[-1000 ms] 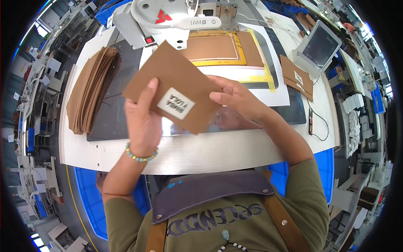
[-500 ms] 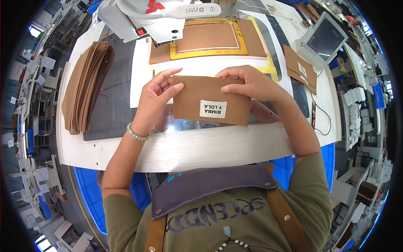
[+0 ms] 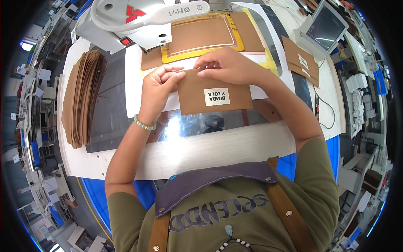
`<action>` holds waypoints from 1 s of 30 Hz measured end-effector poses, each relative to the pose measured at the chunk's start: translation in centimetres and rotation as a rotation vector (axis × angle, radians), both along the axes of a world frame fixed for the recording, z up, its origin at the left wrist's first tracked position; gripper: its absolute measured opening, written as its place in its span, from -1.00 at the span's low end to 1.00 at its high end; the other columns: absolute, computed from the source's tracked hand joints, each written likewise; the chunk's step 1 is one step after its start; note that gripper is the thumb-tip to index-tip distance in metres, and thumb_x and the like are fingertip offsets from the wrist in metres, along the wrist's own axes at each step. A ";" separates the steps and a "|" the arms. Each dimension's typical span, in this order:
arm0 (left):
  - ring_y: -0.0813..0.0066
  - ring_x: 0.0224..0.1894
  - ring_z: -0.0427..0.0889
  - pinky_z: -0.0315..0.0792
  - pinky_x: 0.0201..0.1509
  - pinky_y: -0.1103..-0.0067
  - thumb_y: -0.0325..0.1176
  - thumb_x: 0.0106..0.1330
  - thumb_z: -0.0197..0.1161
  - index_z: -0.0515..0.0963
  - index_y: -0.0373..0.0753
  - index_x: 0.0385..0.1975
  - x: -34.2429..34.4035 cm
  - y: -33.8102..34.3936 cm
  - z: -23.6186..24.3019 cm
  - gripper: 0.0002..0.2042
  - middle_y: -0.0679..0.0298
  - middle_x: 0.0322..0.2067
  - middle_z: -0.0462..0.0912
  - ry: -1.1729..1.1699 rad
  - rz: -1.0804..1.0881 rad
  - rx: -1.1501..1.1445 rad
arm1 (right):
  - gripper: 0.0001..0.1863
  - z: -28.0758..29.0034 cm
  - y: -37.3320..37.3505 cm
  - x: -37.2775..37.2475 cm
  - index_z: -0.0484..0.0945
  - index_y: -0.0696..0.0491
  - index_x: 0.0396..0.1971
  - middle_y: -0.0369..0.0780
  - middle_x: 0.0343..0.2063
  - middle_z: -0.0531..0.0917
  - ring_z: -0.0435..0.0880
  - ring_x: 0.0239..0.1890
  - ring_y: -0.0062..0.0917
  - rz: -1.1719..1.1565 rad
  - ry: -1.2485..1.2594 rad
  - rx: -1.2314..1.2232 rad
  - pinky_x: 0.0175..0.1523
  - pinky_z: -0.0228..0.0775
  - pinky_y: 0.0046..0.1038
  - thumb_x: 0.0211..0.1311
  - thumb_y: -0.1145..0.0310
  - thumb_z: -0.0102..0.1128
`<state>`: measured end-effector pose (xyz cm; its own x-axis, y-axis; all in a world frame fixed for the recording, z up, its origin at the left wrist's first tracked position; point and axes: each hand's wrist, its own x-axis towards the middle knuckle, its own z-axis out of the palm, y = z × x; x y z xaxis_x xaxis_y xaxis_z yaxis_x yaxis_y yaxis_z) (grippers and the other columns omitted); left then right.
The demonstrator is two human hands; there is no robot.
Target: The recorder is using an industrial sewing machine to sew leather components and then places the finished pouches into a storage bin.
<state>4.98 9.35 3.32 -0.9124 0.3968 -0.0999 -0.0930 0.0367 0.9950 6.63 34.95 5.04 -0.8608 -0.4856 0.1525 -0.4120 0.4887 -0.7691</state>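
A flat brown fabric piece [image 3: 194, 100] with a white rectangular label [image 3: 217, 96], its dark lettering upside down to me, is held above the table in front of me. My left hand [image 3: 158, 87] pinches its upper left corner between thumb and bent fingers. Close beside it, my right hand [image 3: 232, 65] grips the top edge, thumb on the near face and fingers curled behind. The fingertips behind the fabric are hidden. The lower edge of the piece hangs over a shiny metal plate [image 3: 189, 125].
A white sewing machine head [image 3: 151, 35] stands at the back left. Behind my hands lies a yellow-framed template [image 3: 240, 43] over brown fabric. A tall fanned stack of brown pieces [image 3: 82, 101] is at left. Labelled brown pieces [image 3: 294, 52] and a screen [image 3: 326, 27] are at right.
My right hand has slid left along the top edge, nearer to my left hand. The brown piece has tilted to a more level position, and the view has shifted slightly.
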 end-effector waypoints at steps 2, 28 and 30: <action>0.73 -0.23 0.74 0.64 -0.08 0.70 -0.45 0.44 0.37 0.69 -0.38 -0.06 -0.2 0.1 0.1 -0.82 0.29 -0.27 0.82 0.007 -0.006 0.004 | -0.71 -0.2 -0.9 -0.1 0.73 0.15 -0.03 -0.22 -0.31 0.78 0.67 -0.29 -0.59 -0.030 -0.024 -0.030 -0.12 0.51 -0.52 0.36 0.30 0.33; 0.67 -0.26 0.71 0.55 -0.09 0.69 -0.51 0.33 0.44 0.79 -0.34 -0.24 1.7 -1.3 2.8 -0.91 0.32 -0.32 0.81 0.330 -0.062 -0.364 | -0.84 -0.2 -3.1 2.1 0.78 0.08 -0.26 -0.22 -0.40 0.75 0.68 -0.41 -0.41 -0.080 0.252 -0.072 -0.24 0.50 -0.42 0.28 0.32 0.39; 0.68 -0.24 0.71 0.54 -0.07 0.71 -0.53 0.35 0.43 0.78 -0.36 -0.22 1.7 -1.4 2.9 -0.91 0.32 -0.30 0.81 0.326 -0.067 -0.375 | -0.84 -0.3 -3.3 2.1 0.78 0.08 -0.28 -0.22 -0.40 0.75 0.68 -0.40 -0.40 -0.087 0.293 -0.060 -0.24 0.51 -0.41 0.29 0.31 0.39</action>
<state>6.71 7.96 6.21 -0.8936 0.4471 0.0395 0.2356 0.3922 0.8892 8.73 31.69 4.76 -0.8138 -0.3952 0.4261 -0.5791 0.4892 -0.6522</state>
